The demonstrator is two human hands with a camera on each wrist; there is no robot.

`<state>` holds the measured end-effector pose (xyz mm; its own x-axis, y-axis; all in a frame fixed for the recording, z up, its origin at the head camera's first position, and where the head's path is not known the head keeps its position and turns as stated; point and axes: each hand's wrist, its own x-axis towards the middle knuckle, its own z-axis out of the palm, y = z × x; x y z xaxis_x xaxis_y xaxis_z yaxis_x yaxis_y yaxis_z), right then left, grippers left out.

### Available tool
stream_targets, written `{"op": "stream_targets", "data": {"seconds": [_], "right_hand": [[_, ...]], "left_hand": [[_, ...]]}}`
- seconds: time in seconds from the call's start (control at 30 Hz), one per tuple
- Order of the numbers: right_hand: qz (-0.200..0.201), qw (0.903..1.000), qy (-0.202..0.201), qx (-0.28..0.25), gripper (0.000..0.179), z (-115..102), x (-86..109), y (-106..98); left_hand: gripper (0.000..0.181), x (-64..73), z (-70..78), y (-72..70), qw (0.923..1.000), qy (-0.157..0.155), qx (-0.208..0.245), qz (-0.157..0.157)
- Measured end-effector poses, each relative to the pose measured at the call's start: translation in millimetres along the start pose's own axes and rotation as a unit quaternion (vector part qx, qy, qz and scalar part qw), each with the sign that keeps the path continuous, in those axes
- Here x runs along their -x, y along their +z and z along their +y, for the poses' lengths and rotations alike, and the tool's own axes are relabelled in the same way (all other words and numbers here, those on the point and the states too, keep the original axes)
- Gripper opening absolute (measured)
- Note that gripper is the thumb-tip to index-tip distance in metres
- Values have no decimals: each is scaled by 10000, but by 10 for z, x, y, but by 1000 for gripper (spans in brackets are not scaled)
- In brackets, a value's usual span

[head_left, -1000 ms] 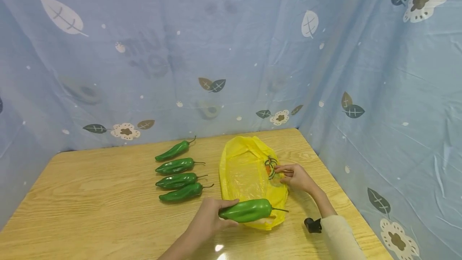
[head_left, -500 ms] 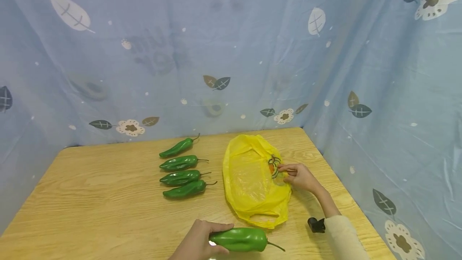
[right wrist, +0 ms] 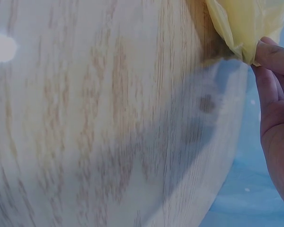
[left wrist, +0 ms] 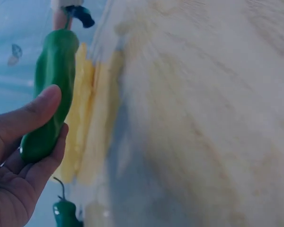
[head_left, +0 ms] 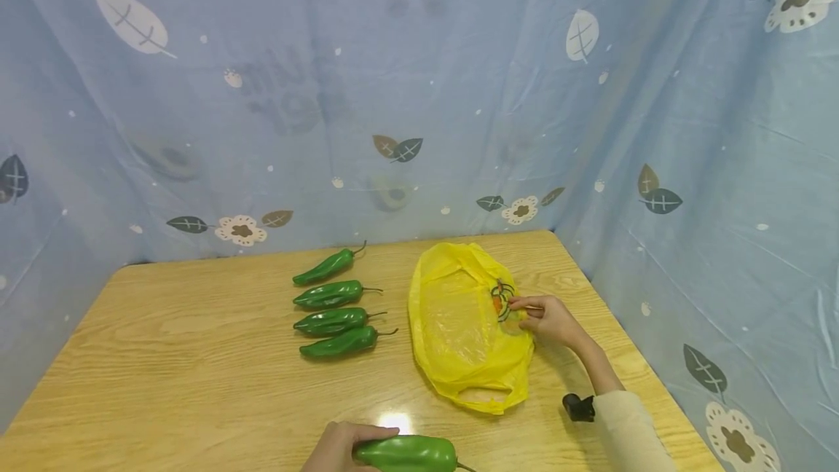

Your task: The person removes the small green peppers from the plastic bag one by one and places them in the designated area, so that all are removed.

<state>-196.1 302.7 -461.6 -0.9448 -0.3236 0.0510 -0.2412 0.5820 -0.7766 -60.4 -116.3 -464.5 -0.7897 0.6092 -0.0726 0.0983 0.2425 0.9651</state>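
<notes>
My left hand (head_left: 337, 449) grips a large green pepper (head_left: 409, 453) by its tip end, low at the front edge of the head view. In the left wrist view the thumb lies across the pepper (left wrist: 54, 71), fingers behind it, stem pointing away. My right hand (head_left: 547, 319) pinches the right side of a yellow plastic bag (head_left: 459, 312) beside its printed picture. The right wrist view shows the bag's edge (right wrist: 248, 28) between thumb and fingers. The bag lies spread on the table, its mouth facing up and a handle loop toward me.
Several green peppers (head_left: 331, 321) lie in a column left of the bag, stems to the right. A black device (head_left: 580, 408) sits at my right wrist. The wooden table (head_left: 183, 355) meets a blue patterned curtain (head_left: 295, 93) at its back and right side.
My left hand has drawn the pepper back from over the bag's near edge, toward me and to the left. The right hand keeps its pinch on the bag. The head view has shifted slightly.
</notes>
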Motion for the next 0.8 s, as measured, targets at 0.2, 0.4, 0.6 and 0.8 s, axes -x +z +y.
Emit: {"op": "stream_targets", "data": {"seconds": [0.2,0.4,0.6,0.8], "right_hand": [[1,10000,-41,-36,29,6,-14,0],[-9,10000,-74,1,28,-7,-27,-17],[36,10000,-19,61,28,4,-36,-16],[-31,10000,-25,-18,28,-34,-17,-17]], "left_hand": [[43,72,-119,-54,9997,-187,147,-26],[50,108,-214,-179,9987,-392,-105,312],[54,128,-260,-292,9946,-620,-561,613],[56,165,-290,-401,9891,-614,-903,986]]}}
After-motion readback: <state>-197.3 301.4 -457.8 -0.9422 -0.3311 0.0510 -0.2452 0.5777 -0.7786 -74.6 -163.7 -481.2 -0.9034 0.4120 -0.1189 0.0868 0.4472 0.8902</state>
